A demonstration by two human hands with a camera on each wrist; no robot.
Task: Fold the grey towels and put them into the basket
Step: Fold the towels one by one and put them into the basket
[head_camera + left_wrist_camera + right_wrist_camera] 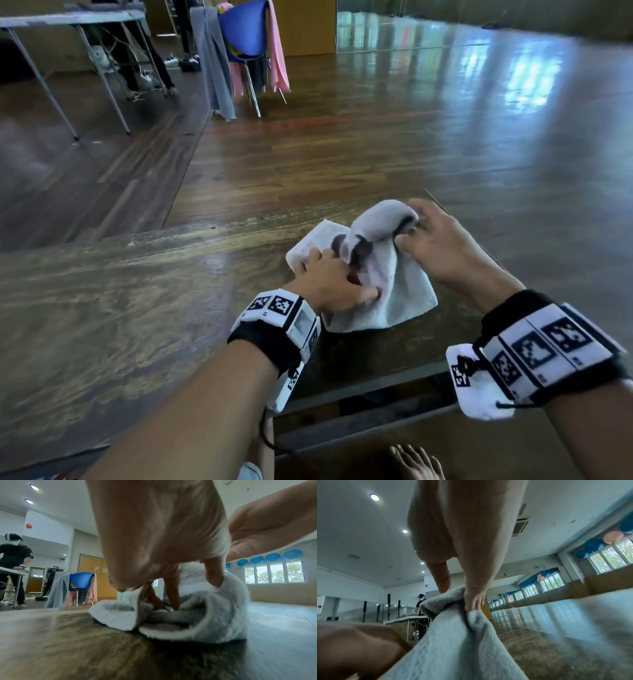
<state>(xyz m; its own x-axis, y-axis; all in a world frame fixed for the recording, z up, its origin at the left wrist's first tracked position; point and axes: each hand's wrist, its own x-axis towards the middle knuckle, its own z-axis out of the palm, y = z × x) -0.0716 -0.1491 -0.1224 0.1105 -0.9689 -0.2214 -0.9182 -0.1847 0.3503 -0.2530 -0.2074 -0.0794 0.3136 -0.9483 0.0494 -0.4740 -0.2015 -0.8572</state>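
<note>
A small pale grey towel (383, 301) lies crumpled on the wooden table (137, 291) in front of me. My left hand (329, 274) pinches a fold near the towel's left side, low against the tabletop. My right hand (428, 236) grips the far part of the towel and holds it lifted off the table. In the left wrist view the towel (214, 615) curls around my left hand's fingers (212, 573). Seen from the right wrist, the towel (453, 635) hangs taut from my right hand's fingers (474, 601). No basket is in view.
The table's near edge (359, 387) runs just under my wrists, with a bare foot (414, 462) below it. Across the wooden floor stands a blue chair (246, 34) draped with grey and pink cloths, beside a folding table (68, 20) where other people stand.
</note>
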